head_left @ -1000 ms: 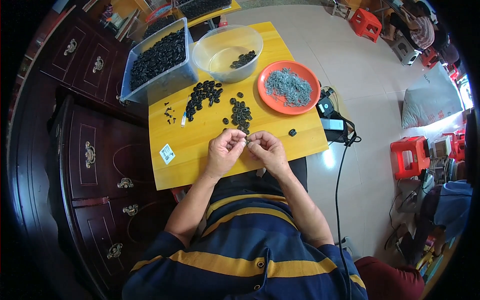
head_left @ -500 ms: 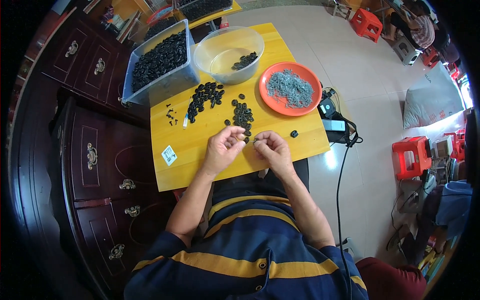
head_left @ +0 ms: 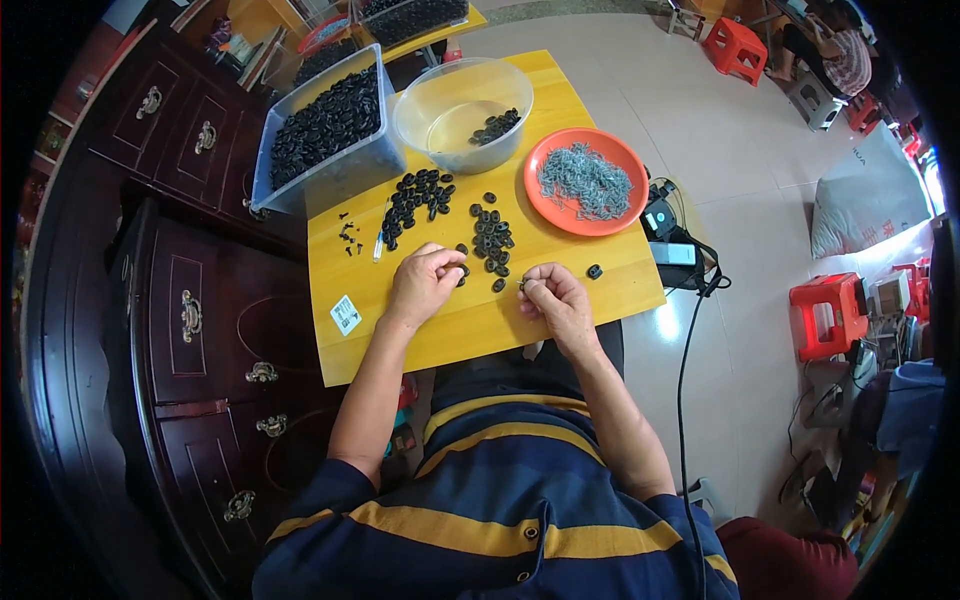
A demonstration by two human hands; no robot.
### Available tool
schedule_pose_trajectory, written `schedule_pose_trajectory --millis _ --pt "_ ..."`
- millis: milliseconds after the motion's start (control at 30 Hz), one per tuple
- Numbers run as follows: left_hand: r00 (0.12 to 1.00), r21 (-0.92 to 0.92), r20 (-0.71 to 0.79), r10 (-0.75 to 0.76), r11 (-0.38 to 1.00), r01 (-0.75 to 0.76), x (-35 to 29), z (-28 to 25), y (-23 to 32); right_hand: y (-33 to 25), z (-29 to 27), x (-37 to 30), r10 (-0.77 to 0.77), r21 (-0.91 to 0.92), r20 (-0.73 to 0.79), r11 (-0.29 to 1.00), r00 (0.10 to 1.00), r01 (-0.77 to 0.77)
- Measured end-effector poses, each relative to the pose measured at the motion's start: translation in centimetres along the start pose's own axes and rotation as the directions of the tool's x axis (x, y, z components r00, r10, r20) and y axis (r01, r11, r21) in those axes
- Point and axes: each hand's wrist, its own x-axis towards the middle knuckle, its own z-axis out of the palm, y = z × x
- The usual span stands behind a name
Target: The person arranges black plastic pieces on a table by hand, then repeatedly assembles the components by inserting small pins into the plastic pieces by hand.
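Note:
My left hand (head_left: pixel 424 288) is over the yellow table with its thumb and fingers closed on a small black oval piece (head_left: pixel 462 274). Close by on its right, my right hand (head_left: pixel 560 302) pinches something tiny at the fingertips, too small to make out. Between the hands lies a single black oval piece (head_left: pixel 498 285). Just beyond is a loose cluster of black oval pieces with holes (head_left: pixel 491 236). A second cluster of black pieces (head_left: pixel 415 200) spreads farther left. One more black piece (head_left: pixel 595 271) sits alone right of my right hand.
An orange-red plate (head_left: pixel 534 196) holds grey metal screws (head_left: pixel 588 180). At the back stand a clear round tub (head_left: pixel 425 125) and a bluish bin (head_left: pixel 340 172) of black parts. Small black screws (head_left: pixel 350 238), a thin stick (head_left: pixel 379 246) and a white label (head_left: pixel 343 314) lie left. A cable (head_left: pixel 683 400) hangs right.
My left hand has drawn away to the left from my right hand. A black piece that was at its fingertips now shows on the table between the hands. My right hand keeps its pinch.

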Motion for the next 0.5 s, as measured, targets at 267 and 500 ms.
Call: schedule_pose_trajectory --millis 267,500 --pt "0.998 0.058 0.065 -0.011 0.998 0.008 0.5 -0.1 0.4 0.2 0.1 0.1 -0.001 -0.022 0.0 1.0 1.0 0.001" --pt "0.998 -0.22 -0.004 -0.069 0.973 0.066 -0.4 0.8 1.9 -0.3 0.1 -0.2 0.006 0.028 -0.021 1.0 1.0 -0.005"
